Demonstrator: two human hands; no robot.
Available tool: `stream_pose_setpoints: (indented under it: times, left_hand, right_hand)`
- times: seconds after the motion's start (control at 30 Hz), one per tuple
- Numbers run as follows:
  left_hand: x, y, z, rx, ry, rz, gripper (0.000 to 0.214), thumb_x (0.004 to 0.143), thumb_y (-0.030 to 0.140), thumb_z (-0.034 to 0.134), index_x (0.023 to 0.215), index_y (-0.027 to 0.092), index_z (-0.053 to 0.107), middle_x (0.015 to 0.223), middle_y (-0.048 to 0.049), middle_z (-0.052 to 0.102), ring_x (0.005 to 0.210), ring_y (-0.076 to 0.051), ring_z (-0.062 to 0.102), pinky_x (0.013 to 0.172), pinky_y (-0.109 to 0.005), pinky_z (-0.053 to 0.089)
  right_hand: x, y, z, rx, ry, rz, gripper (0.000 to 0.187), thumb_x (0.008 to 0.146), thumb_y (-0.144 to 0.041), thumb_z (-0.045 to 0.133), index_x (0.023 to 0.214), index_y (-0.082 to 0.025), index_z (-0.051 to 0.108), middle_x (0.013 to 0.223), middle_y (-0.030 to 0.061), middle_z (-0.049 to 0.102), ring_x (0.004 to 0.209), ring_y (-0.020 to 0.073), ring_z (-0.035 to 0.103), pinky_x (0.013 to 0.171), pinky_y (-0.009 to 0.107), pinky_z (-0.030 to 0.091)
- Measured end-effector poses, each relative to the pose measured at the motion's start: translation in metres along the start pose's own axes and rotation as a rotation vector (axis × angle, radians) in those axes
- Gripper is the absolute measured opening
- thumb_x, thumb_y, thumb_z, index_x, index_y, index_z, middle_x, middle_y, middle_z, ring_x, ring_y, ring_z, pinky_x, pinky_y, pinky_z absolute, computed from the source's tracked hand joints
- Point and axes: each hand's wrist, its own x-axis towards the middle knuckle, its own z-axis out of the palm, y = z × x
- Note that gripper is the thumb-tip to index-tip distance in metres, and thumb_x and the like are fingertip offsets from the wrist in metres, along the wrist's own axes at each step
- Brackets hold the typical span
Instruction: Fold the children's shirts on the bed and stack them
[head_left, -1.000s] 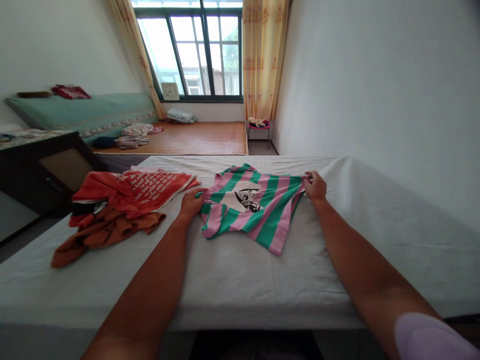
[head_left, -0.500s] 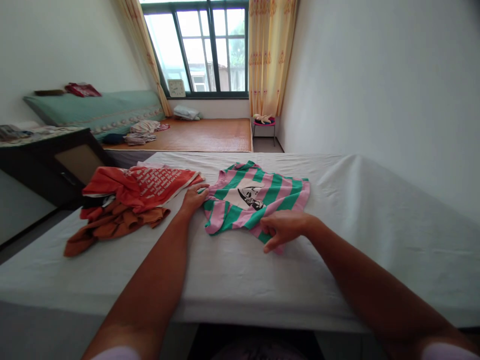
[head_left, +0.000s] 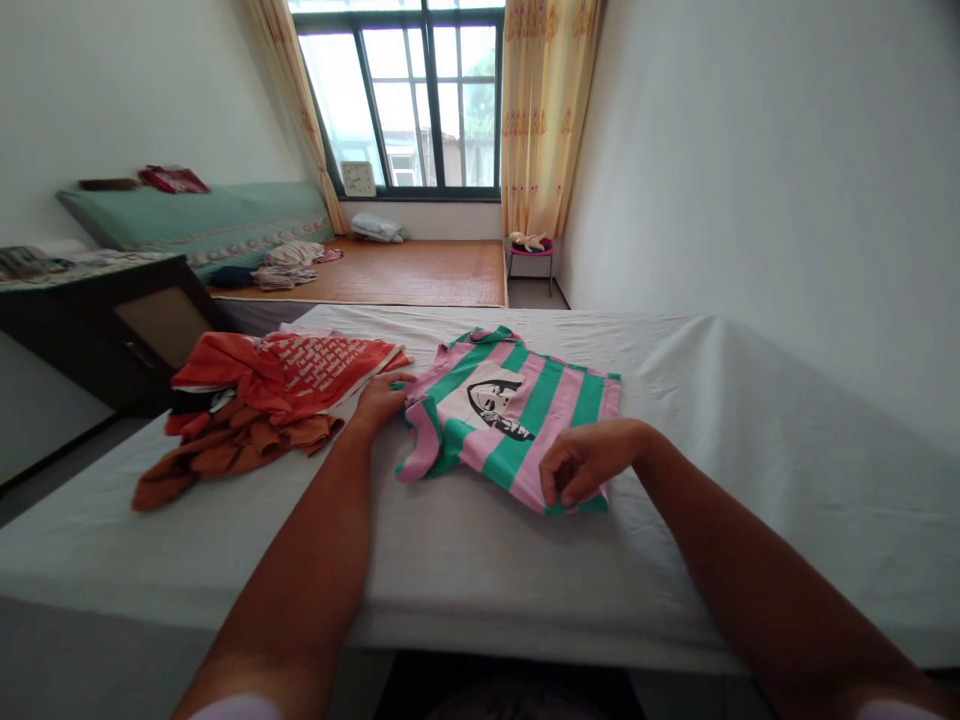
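A pink and green striped T-shirt (head_left: 555,395) lies spread sideways on the white sheet, its black and white face print turned up. Its collar points left and its hem right. My left hand (head_left: 381,400) is at the collar side, its fingertips closed on the fabric near the shoulder. At the near corner of the hem, my right hand (head_left: 589,462) is curled shut on the cloth. The near sleeve (head_left: 424,440) is bent and slightly bunched below my left hand.
An orange-red garment with white lettering (head_left: 322,362) and a brown garment (head_left: 240,440) lie heaped to the left on the white-sheeted bed (head_left: 480,580). Beyond stand a dark cabinet (head_left: 161,320), a mat-covered bed (head_left: 420,270) and a pink stool (head_left: 532,248).
My right hand has moved right and slightly toward me, drawing the hem corner with it. The shirt's near side is straighter and its print flatter. My left hand stays near the collar.
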Motion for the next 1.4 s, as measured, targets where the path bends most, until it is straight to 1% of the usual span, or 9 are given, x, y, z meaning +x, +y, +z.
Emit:
stream_pose_setpoints:
  times: [0.1, 0.3, 0.47, 0.67, 0.73, 0.9, 1.03, 1.2, 1.4]
  left_hand:
    - [-0.002, 0.008, -0.012, 0.086, -0.047, 0.183, 0.034, 0.06, 0.022, 0.059, 0.089, 0.019, 0.076, 0.101, -0.0063, 0.072, 0.1, -0.026, 0.064, 0.086, -0.033, 0.051]
    - [-0.014, 0.024, -0.025, 0.093, -0.671, 0.211, 0.039, 0.068, 0.031, 0.061, 0.103, 0.02, 0.074, 0.105, -0.0039, 0.073, 0.1, -0.024, 0.064, 0.089, -0.031, 0.05]
    - [-0.023, 0.038, -0.009, 0.181, -0.676, 0.312, 0.043, 0.068, 0.032, 0.067, 0.109, 0.021, 0.071, 0.11, -0.0046, 0.071, 0.103, -0.023, 0.063, 0.092, -0.029, 0.047]
    - [-0.026, 0.049, -0.014, 0.139, -0.713, 0.19, 0.028, 0.057, 0.03, 0.074, 0.084, 0.023, 0.075, 0.072, 0.0004, 0.068, 0.075, -0.021, 0.063, 0.07, -0.027, 0.05]
    - [-0.027, 0.046, -0.028, -0.056, -0.662, 0.149, 0.028, 0.059, 0.035, 0.074, 0.082, 0.02, 0.073, 0.076, -0.0027, 0.068, 0.078, -0.023, 0.062, 0.073, -0.031, 0.05]
    - [-0.029, 0.027, -0.059, -0.557, -0.275, 0.091, 0.036, 0.061, 0.049, 0.065, 0.078, 0.017, 0.063, 0.08, -0.0098, 0.063, 0.079, -0.026, 0.062, 0.075, -0.042, 0.05]
    - [-0.031, 0.015, -0.064, -0.627, -0.259, -0.001, 0.032, 0.061, 0.047, 0.061, 0.073, 0.018, 0.058, 0.066, -0.0064, 0.056, 0.071, -0.024, 0.06, 0.073, -0.044, 0.051]
    - [-0.024, 0.013, -0.05, -0.627, -0.433, -0.073, 0.028, 0.06, 0.039, 0.07, 0.073, 0.016, 0.061, 0.063, -0.0024, 0.058, 0.056, -0.016, 0.055, 0.057, -0.03, 0.049]
    - [0.0, 0.026, -0.006, -0.581, -0.132, -0.041, 0.053, 0.068, 0.046, 0.073, 0.111, 0.016, 0.063, 0.081, -0.0029, 0.067, 0.064, -0.013, 0.06, 0.059, -0.024, 0.047]
  right_hand:
    - [0.015, 0.014, 0.003, -0.061, -0.048, 0.043, 0.038, 0.075, -0.037, 0.072, 0.098, -0.007, 0.069, 0.078, 0.0035, 0.066, 0.067, 0.0092, 0.058, 0.059, 0.017, 0.043]
    - [0.024, 0.027, 0.003, -0.061, -0.031, 0.033, 0.037, 0.076, -0.035, 0.072, 0.099, -0.007, 0.069, 0.076, 0.0024, 0.065, 0.064, 0.0079, 0.056, 0.057, 0.016, 0.041]
    - [0.023, 0.024, 0.004, -0.039, -0.022, 0.033, 0.044, 0.073, -0.042, 0.074, 0.099, -0.007, 0.069, 0.076, 0.0029, 0.066, 0.065, 0.0091, 0.057, 0.06, 0.018, 0.043]
    - [0.025, 0.024, 0.005, 0.031, -0.04, 0.003, 0.049, 0.072, -0.049, 0.075, 0.096, -0.007, 0.068, 0.077, 0.0024, 0.064, 0.065, 0.0083, 0.056, 0.06, 0.018, 0.043]
    - [0.025, 0.023, 0.006, 0.069, -0.048, -0.002, 0.051, 0.071, -0.051, 0.076, 0.095, -0.007, 0.068, 0.076, 0.0022, 0.064, 0.065, 0.0082, 0.057, 0.06, 0.017, 0.044]
    - [0.026, 0.02, 0.007, 0.111, -0.091, 0.023, 0.054, 0.068, -0.052, 0.077, 0.096, -0.007, 0.068, 0.078, 0.0026, 0.066, 0.066, 0.0086, 0.058, 0.061, 0.017, 0.045]
    - [0.029, 0.018, 0.009, 0.12, -0.118, 0.03, 0.054, 0.068, -0.051, 0.078, 0.098, -0.007, 0.068, 0.079, 0.003, 0.066, 0.066, 0.0086, 0.059, 0.061, 0.018, 0.045]
    - [0.027, 0.016, 0.009, 0.13, -0.088, 0.011, 0.052, 0.069, -0.048, 0.079, 0.098, -0.007, 0.066, 0.079, 0.0022, 0.065, 0.067, 0.0085, 0.058, 0.061, 0.018, 0.045]
    - [-0.013, 0.03, -0.017, 0.201, 0.184, -0.062, 0.04, 0.074, -0.039, 0.077, 0.096, -0.01, 0.062, 0.078, -0.0008, 0.058, 0.067, 0.007, 0.052, 0.06, 0.018, 0.04]
